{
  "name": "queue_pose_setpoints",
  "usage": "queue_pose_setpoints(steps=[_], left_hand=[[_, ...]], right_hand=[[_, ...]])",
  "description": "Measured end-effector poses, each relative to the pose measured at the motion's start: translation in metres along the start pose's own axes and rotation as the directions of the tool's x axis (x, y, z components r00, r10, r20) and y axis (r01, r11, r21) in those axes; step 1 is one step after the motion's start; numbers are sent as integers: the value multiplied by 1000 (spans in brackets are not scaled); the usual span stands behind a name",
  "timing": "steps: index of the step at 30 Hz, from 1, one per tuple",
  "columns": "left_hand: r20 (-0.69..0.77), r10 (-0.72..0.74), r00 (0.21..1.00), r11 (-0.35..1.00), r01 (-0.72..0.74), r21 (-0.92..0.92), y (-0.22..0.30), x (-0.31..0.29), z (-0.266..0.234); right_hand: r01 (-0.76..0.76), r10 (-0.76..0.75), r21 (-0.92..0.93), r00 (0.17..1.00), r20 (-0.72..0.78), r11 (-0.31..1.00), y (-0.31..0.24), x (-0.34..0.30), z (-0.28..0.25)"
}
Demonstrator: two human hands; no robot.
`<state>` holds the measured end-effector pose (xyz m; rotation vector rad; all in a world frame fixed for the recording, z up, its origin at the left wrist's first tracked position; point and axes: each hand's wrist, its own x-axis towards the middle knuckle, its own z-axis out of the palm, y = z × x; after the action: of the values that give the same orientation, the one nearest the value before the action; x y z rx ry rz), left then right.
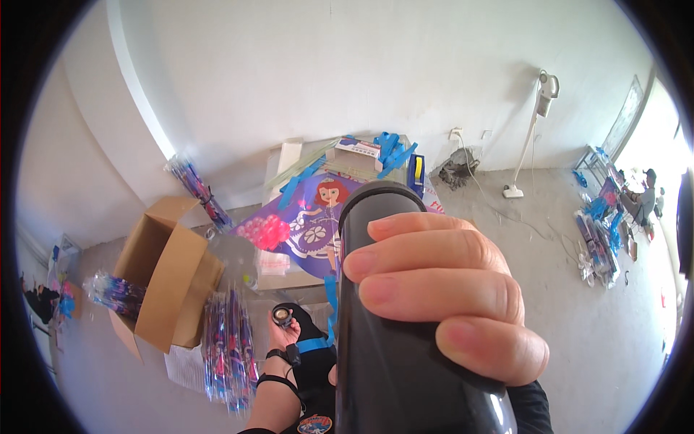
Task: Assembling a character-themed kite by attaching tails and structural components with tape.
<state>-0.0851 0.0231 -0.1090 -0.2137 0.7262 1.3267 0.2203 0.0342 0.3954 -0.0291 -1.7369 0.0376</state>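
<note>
I see left hand (285, 335) holding one round black piece (282, 315).
Right hand (452, 293): holding one shiny black tube (416, 383), partly blocking one purple sheet (307, 201).

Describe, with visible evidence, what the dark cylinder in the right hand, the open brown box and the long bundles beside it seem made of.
Dark cylinder: probably smooth, glossy plastic, given the bright highlight; coated metal is possible.
Open box: matt cardboard, from its plain brown, stiff panels.
Long bundles: apparently shiny, clear plastic film outside, judging by glints; contents unclear.
</note>
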Motion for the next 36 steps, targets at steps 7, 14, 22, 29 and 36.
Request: queue_pose_setpoints(steps=[7,14,22,29,36], left_hand=[[-7,-20,1000,1000,20,3,-4,1,7],[-27,-35,999,999,34,-34,2,1,-1],[-3,-45,999,999,45,-22,0,7,-5],[-16,-25,1000,1000,25,-2,1,8,-6],[-8,-47,999,999,46,-18,0,9,-5]], right_hand=[[64,-66,-38,996,-57,997,0,14,0],[109,-110,-33,993,-45,994,2,21,1],[160,-160,-53,987,2,986,5,27,-4],[134,-134,-38,991,10,990,1,31,-2],[122,-121,-31,993,8,992,0,32,-2]])
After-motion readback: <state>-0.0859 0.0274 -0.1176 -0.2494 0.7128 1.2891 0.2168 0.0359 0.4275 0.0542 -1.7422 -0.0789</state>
